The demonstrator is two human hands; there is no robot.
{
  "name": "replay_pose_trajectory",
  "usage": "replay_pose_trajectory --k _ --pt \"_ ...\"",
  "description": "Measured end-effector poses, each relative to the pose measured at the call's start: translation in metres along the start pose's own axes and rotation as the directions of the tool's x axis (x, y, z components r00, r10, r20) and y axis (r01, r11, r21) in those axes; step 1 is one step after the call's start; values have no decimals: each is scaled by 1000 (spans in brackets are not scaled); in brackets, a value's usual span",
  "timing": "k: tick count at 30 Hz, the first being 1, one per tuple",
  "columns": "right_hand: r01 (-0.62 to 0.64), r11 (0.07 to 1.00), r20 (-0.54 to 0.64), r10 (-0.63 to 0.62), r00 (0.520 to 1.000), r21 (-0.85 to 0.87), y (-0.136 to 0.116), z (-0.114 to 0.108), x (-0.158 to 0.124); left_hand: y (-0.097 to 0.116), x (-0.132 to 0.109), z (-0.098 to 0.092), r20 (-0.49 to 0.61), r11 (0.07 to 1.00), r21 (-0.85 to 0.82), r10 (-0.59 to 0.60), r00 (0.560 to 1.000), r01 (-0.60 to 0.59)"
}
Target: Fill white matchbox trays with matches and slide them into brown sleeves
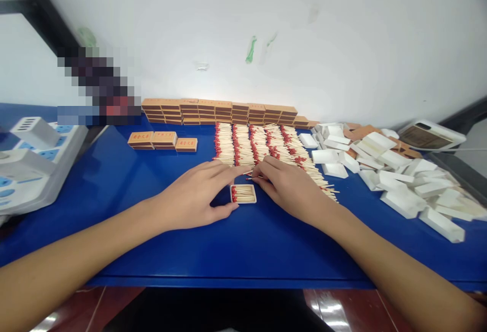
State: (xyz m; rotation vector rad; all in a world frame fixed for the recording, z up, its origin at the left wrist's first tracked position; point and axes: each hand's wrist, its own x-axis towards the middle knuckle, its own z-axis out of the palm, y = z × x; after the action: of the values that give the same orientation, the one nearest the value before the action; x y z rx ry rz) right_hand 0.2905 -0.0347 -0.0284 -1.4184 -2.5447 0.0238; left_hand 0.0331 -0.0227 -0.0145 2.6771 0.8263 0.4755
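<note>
A small white matchbox tray [254, 200] lies on the blue table, partly filled with red-headed matches [243, 193]. My left hand [201, 195] grips it from the left, thumb at the near corner and a finger by the far corner. Its index finger stretches past the tray's far edge. Just beyond the tray's right end, my right hand [289, 185] is closed in a pinch on a match [249, 178], whose red tip points left. Its other fingers are partly hidden. Behind both hands lie several rows of loose matches [243, 142], heads to the left.
Closed matchboxes [216, 111] are stacked along the wall, with a smaller group [163, 140] at left. A heap of empty white trays [403, 197] and brown sleeves [361, 133] covers the right side. A phone [433, 133] leans behind it. A power strip [49, 170] stands far left.
</note>
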Motion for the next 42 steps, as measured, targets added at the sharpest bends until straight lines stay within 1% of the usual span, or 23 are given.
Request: replay_pose_trajectory --k 3,5,7,9,11,14,16,19,21,24,29,31,33,37,39,42 --pt "-3 998 22 4 1000 -67 1 0 2 0 0 1 -8 1000 9 12 1000 -12" --pt "3 998 9 -2 1000 -65 1 -2 2 0 0 1 -13 1000 17 9 1000 -9" --pt "14 1000 -48 -13 999 20 -1 -5 0 -1 0 2 -20 1000 21 -5 1000 6" --pt "42 988 -111 -25 993 151 -6 -9 -3 -2 0 3 -34 1000 18 -15 999 16" --pt "84 967 -141 -51 989 240 -14 -10 -6 -2 0 4 -44 1000 9 -19 999 20" --pt "114 963 -117 -88 989 243 -24 -7 -8 -2 1 5 -40 999 -7 -31 999 31" --pt "125 962 -106 -102 989 242 -25 -4 -8 -2 1 5 -40 999 -11 -34 999 34" --pt "142 955 -149 -106 983 259 -19 -4 -8 -2 0 4 -45 1000 -2 -28 999 28" --pt "128 961 -169 -88 982 247 -13 -8 -9 -2 1 3 -43 1000 4 -24 999 24" --pt "107 965 -136 -76 988 240 -7 -12 -10 -1 1 2 -36 1000 8 -18 999 18" --pt "129 946 -34 -125 992 299 -10 -10 -10 -2 0 2 -24 1000 9 -23 999 23" --pt "132 938 -13 -135 991 321 -11 -10 -10 -2 0 2 -21 1000 7 -24 1000 24" --pt "125 934 -32 -121 992 334 -10 -10 -9 -2 0 2 -22 1000 6 -25 999 25" --pt "41 958 -127 -5 992 283 1 -11 -6 -1 0 0 -24 999 18 -29 999 30" --pt "-5 973 -106 30 994 231 7 -10 -4 -1 0 0 -14 999 25 -37 999 38" --pt "-49 981 -30 56 998 185 12 -7 -2 -1 -1 -1 -1 999 23 -46 999 46"
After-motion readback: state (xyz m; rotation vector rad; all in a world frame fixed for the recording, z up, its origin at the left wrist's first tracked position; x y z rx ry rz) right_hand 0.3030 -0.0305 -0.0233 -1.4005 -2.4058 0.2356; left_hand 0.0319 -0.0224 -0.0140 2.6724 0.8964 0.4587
